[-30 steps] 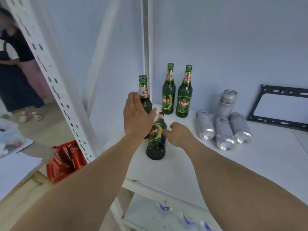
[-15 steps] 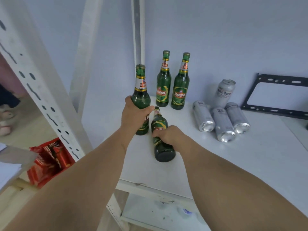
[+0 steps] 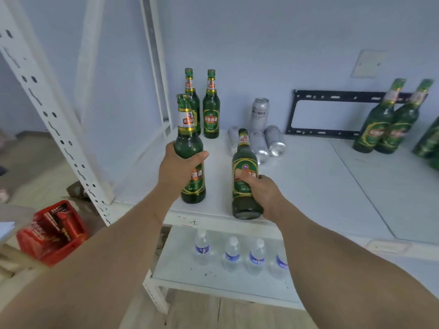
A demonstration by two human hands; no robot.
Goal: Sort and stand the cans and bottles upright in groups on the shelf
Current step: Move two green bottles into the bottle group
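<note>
My left hand (image 3: 177, 168) grips an upright green beer bottle (image 3: 189, 141) near the front left of the white shelf (image 3: 308, 186). My right hand (image 3: 262, 193) holds a second green bottle (image 3: 244, 160), raised nearly upright with its base at the shelf's front edge. Two more green bottles (image 3: 211, 110) stand at the back left corner. One silver can (image 3: 260, 113) stands upright behind three silver cans (image 3: 273, 141) lying on their sides. Further green bottles (image 3: 389, 124) stand at the far right.
A black metal bracket (image 3: 332, 112) leans on the back wall. The perforated white upright (image 3: 47, 110) rises at the left. Several water bottles (image 3: 231, 254) stand on the shelf below. A red crate (image 3: 52, 231) sits on the floor at the left.
My right hand has lifted the lying bottle from the shelf to nearly upright. My left hand has drawn its bottle toward the front. The view has widened to the right.
</note>
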